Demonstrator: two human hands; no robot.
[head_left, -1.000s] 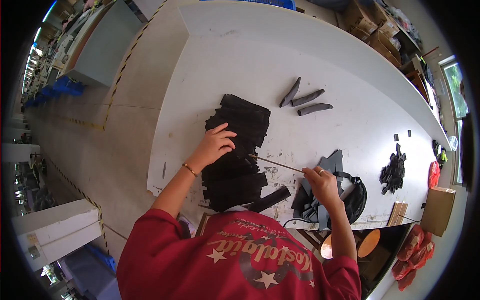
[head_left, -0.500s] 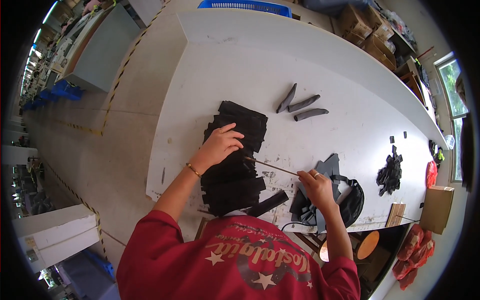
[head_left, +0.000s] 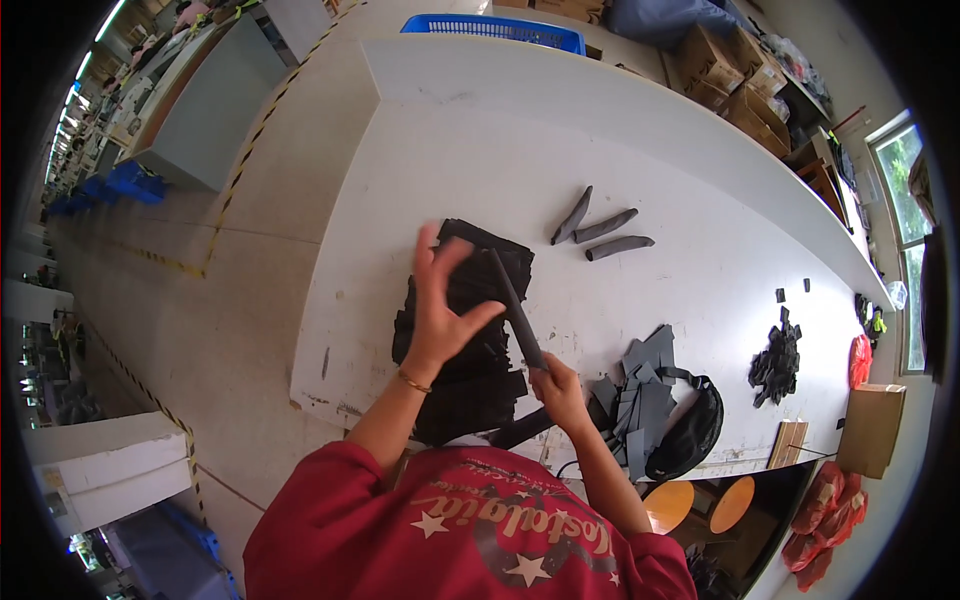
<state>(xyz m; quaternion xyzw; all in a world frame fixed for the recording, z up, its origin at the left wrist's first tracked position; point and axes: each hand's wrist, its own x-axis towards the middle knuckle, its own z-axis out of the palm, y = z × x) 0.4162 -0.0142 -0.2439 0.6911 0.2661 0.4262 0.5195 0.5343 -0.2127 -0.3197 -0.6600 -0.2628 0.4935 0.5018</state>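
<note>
Three grey rolls point(head_left: 606, 226), one scuffed white tabletop point(head_left: 430, 160)
Left hand point(head_left: 440, 322) spread, I grip a dark tube point(head_left: 519, 312) in my right hand point(head_left: 562, 392); striped tape point(head_left: 238, 174) lines the floor point(head_left: 285, 205).

The cloth stack point(head_left: 470, 385) looks matt, the tabletop point(head_left: 690, 285) smooth, the plastic bags point(head_left: 826, 503) glossy.

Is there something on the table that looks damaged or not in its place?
Two small black pieces lie apart from the black pile at right, as if strayed. The white table also looks worn, with a dark mark near its left edge. I see no spill.
</note>
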